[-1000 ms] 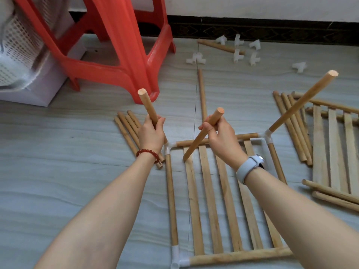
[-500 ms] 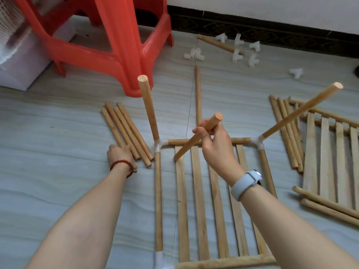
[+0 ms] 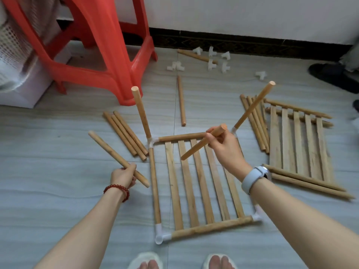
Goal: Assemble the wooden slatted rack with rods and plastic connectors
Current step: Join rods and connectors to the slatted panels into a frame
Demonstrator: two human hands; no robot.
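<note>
A slatted wooden panel (image 3: pixel 196 183) lies on the floor, framed by rods with white plastic connectors (image 3: pixel 162 236) at its corners. Upright rods stand in the two far corners, the left rod (image 3: pixel 141 113) and the right rod (image 3: pixel 253 105) leaning outward. My left hand (image 3: pixel 123 176) grips a loose rod (image 3: pixel 108 148) left of the panel. My right hand (image 3: pixel 225 146) holds another rod (image 3: pixel 202 142) slanted above the panel's far end.
A red plastic stool (image 3: pixel 93 47) stands at the far left. Three spare rods (image 3: pixel 125 133) lie left of the panel, one rod (image 3: pixel 181 100) beyond it. Loose white connectors (image 3: pixel 215 59) sit near the wall. A second slatted panel (image 3: pixel 299 140) and more rods lie to the right.
My left hand let go of the upright left rod, reached to the rod pile and lifted one rod from it. My right hand kept its rod.
</note>
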